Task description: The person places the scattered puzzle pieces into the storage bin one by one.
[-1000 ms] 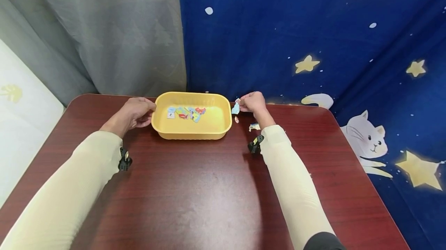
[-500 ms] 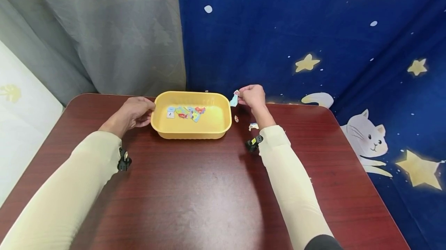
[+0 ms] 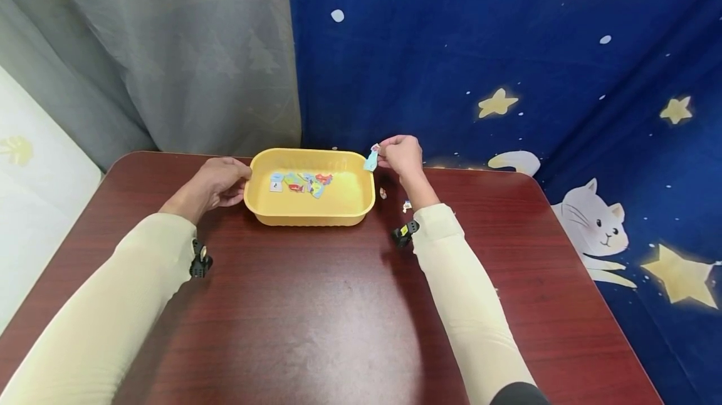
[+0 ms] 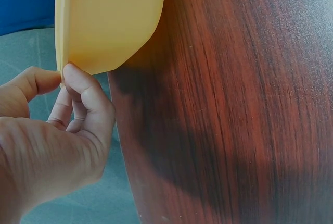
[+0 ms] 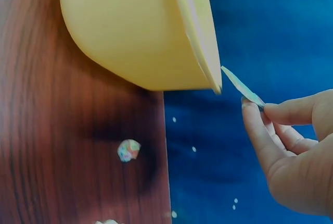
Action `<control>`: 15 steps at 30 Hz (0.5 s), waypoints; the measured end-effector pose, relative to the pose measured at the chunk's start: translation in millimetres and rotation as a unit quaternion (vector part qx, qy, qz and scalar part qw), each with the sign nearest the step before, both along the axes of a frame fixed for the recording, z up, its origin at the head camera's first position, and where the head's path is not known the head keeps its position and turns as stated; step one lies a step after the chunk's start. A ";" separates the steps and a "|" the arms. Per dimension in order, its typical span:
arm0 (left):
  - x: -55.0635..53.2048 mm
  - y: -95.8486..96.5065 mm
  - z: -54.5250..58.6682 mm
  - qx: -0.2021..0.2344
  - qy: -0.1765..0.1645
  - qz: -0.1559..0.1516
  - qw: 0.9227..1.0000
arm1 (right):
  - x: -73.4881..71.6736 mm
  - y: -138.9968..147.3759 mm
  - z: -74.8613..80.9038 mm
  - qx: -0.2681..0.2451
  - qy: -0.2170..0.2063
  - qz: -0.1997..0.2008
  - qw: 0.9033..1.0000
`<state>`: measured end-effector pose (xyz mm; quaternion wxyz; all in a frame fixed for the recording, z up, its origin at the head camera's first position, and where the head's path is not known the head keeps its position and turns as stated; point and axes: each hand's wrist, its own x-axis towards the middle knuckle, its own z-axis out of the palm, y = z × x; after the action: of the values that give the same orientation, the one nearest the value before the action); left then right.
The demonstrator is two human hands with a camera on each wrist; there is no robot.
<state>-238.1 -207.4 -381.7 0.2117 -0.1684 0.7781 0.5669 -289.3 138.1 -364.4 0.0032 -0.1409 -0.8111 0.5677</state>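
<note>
A yellow plastic basin (image 3: 307, 218) sits near the table's far edge. Its left rim is pinched between thumb and index finger of my left hand (image 3: 219, 180), as the left wrist view shows up close. My right hand (image 3: 403, 154) pinches a light-blue paper cutout (image 3: 370, 160) by its upper end. This piece overlaps the basin's right back rim in the head view; seen from the right wrist, it is thin, flat and tilted beside the rim. Several colourful cutouts (image 3: 296, 188) lie inside the basin, left of its middle.
On the table (image 3: 316, 305), right of the basin, lie a small roundish cutout (image 5: 129, 150) and a second piece (image 3: 407, 205), partly hidden by my right wrist in the head view. A grey curtain (image 3: 214, 54) and a blue starry curtain (image 3: 417, 60) hang behind the table.
My right hand has lifted the light-blue cutout from beside the basin and moved it left to the right rim. My left hand has stayed on the left rim.
</note>
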 end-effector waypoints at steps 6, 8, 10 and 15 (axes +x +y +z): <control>1.0 0.2 -0.3 0.003 -0.002 0.001 1.000 | 1.3 -12.7 -7.9 -0.007 -0.008 0.026 1.000; 1.1 0.0 -0.4 0.003 -0.002 0.001 1.000 | 1.9 -17.4 -10.0 -0.003 -0.016 0.033 0.999; 1.4 -0.2 -0.4 0.004 -0.002 0.000 1.000 | 2.6 -22.2 -11.6 0.009 -0.023 0.040 0.999; 1.2 -0.9 -0.5 0.004 -0.001 -0.004 1.000 | 3.8 -33.4 -13.7 0.046 -0.025 0.058 0.997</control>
<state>-236.8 -208.3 -382.2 0.2151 -0.1652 0.7764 0.5689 -285.6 104.7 -378.1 -0.0438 -0.1077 -0.8427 0.5257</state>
